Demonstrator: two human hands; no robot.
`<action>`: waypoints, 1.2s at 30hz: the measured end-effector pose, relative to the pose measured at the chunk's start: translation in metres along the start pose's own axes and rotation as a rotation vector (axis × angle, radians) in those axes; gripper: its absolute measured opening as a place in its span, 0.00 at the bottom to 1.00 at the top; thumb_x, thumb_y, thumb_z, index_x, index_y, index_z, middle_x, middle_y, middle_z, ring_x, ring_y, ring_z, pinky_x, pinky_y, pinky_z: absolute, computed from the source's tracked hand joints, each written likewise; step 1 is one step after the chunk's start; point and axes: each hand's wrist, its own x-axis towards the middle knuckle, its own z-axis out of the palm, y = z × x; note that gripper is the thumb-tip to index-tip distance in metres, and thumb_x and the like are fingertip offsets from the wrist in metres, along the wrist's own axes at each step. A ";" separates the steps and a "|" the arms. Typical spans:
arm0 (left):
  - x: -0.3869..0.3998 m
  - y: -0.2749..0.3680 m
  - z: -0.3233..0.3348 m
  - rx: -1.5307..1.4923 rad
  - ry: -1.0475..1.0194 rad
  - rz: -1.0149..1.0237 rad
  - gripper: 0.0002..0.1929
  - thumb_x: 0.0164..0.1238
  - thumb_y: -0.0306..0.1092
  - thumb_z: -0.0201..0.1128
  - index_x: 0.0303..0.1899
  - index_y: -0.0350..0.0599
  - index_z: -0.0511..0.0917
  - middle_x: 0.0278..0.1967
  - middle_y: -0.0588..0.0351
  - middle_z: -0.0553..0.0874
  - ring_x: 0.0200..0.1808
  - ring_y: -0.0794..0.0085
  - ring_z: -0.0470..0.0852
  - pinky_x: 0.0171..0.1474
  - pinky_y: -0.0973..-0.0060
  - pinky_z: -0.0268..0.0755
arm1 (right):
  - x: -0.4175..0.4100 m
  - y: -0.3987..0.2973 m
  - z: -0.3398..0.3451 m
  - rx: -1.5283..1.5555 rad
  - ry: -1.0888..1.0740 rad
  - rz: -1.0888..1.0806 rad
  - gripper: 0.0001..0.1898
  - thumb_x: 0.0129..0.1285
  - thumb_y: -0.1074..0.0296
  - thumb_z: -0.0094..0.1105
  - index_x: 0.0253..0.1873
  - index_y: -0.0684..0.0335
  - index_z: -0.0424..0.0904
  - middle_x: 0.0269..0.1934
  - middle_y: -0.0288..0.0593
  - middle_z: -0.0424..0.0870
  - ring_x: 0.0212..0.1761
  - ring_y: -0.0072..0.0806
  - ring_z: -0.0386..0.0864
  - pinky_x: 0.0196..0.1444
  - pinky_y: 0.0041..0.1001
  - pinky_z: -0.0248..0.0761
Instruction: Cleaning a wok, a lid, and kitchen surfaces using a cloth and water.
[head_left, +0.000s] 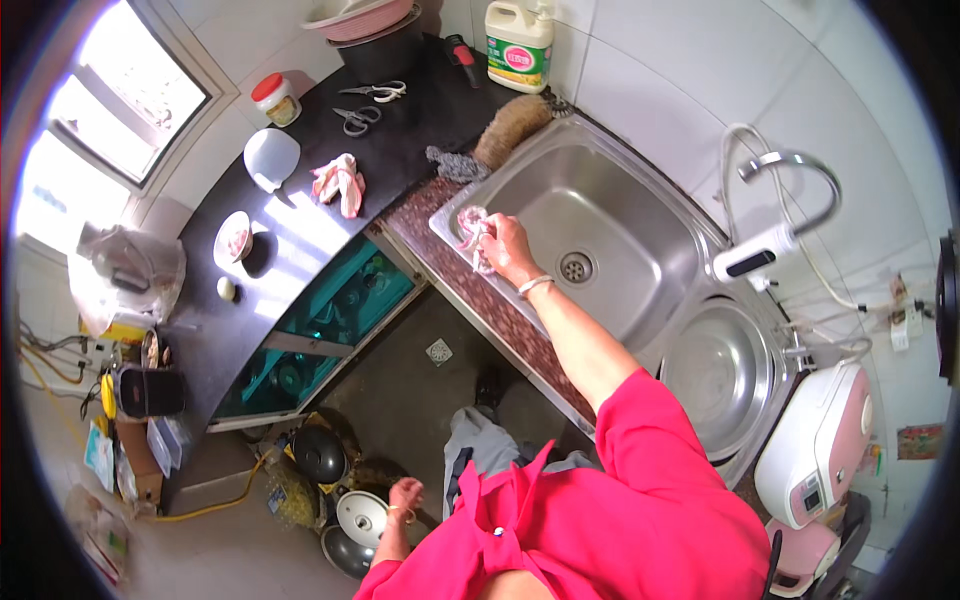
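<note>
My right hand (507, 247) grips a bunched pink and white cloth (474, 225) at the near left corner of the stainless steel sink (622, 225). Low in the view, my left hand (406, 496) hangs over the floor area with its fingers curled and nothing visible in them. A second pink and white cloth (341, 184) lies crumpled on the black counter (405, 142). A grey mesh scourer (457, 164) and a brown fuzzy cloth (514, 129) lie along the sink's left rim.
Two pairs of scissors (357, 120), a white bowl (234, 238) and a red-lidded jar (277, 99) stand or lie on the counter. A faucet (814, 187) arches beside the sink. Right of it are a metal basin (716, 375) and a rice cooker (814, 442). Pans (319, 453) sit low at left.
</note>
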 end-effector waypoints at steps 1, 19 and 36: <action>0.018 0.042 -0.002 0.119 0.057 0.171 0.07 0.57 0.30 0.58 0.36 0.39 0.76 0.22 0.59 0.78 0.18 0.79 0.73 0.21 0.82 0.66 | 0.016 0.021 0.011 -0.117 -0.020 -0.061 0.09 0.46 0.72 0.56 0.34 0.68 0.72 0.28 0.49 0.78 0.31 0.42 0.77 0.35 0.34 0.70; 0.104 0.495 0.028 0.428 0.179 1.093 0.07 0.61 0.26 0.55 0.40 0.40 0.75 0.34 0.60 0.76 0.32 0.80 0.73 0.33 0.84 0.67 | -0.152 -0.049 -0.173 -0.280 -0.367 0.181 0.13 0.51 0.78 0.54 0.44 0.68 0.69 0.41 0.48 0.68 0.43 0.42 0.71 0.43 0.33 0.67; 0.108 0.511 0.028 0.570 0.262 1.102 0.03 0.61 0.25 0.54 0.34 0.38 0.75 0.27 0.60 0.75 0.27 0.80 0.70 0.29 0.83 0.63 | 0.023 0.174 -0.260 -0.986 0.511 0.459 0.10 0.50 0.78 0.48 0.40 0.66 0.68 0.36 0.52 0.69 0.41 0.48 0.66 0.43 0.39 0.61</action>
